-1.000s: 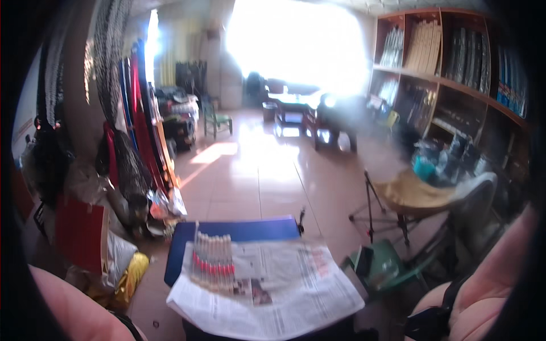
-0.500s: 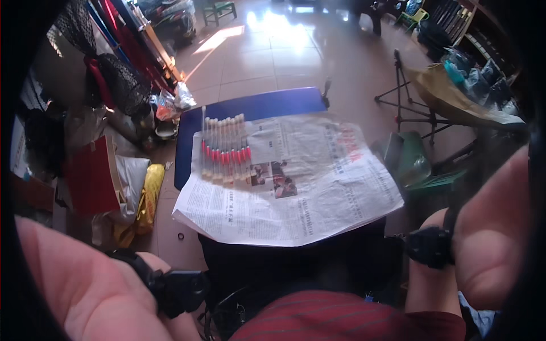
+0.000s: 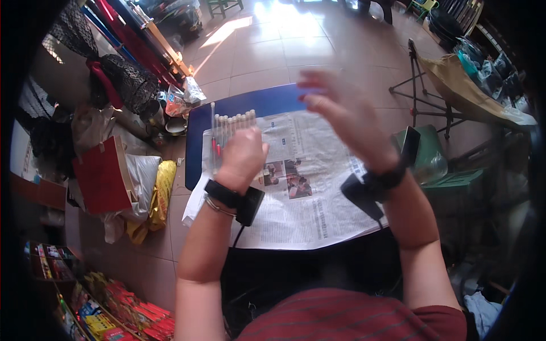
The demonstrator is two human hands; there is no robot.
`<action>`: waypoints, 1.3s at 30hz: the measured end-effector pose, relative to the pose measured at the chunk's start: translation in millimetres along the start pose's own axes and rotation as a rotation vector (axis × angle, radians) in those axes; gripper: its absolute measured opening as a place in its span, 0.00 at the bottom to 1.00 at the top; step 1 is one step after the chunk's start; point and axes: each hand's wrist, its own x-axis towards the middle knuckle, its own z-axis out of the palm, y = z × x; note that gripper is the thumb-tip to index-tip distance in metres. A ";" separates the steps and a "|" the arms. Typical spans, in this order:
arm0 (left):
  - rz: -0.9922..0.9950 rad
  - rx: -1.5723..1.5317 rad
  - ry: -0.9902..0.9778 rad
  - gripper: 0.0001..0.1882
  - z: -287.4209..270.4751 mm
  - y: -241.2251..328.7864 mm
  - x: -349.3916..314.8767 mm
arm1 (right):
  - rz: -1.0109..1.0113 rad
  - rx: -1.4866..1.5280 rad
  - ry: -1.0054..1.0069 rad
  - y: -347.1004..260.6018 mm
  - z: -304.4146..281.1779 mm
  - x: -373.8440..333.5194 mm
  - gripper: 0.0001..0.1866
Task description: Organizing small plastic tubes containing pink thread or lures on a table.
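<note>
A row of several slim clear tubes [image 3: 231, 121] with pale ends and red middles lies side by side at the left of a spread newspaper [image 3: 296, 224]. My left hand [image 3: 243, 154] is over the row with its fingers curled, covering most of the tubes' middles and lower ends. Whether it grips one is hidden. Above the table's far side, my right hand [image 3: 341, 111] is raised and blurred by motion. Its thumb and fingers look apart, and I see nothing held. Each wrist wears a black strap with a small device.
Under the newspaper is a dark blue table [image 3: 196, 153]. To the left stand a red box [image 3: 102, 176] and a yellow bag [image 3: 164, 190], with red packets [image 3: 136, 310] lower down. At right are a black tripod [image 3: 418, 85] and a green stool [image 3: 455, 179].
Both hands have swung in from the lower left and right sides to above the table. My left hand now covers part of the tube row. The view has shifted slightly.
</note>
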 end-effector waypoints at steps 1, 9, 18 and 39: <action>-0.087 0.032 -0.099 0.15 14.3 -0.5 -4.9 | 0.054 -0.054 -0.022 12.5 0.8 -0.4 0.20; -0.313 0.122 -0.361 0.18 54.6 -7.6 -8.1 | 0.464 0.017 -0.052 87.7 -16.9 -11.8 0.21; -0.372 0.062 -0.343 0.15 63.7 -6.9 -3.9 | 0.458 -0.076 -0.127 128.7 -16.1 -24.6 0.19; -0.197 -1.033 -0.731 0.11 60.4 22.0 -4.6 | 0.599 0.220 -0.125 125.2 -28.6 -23.4 0.22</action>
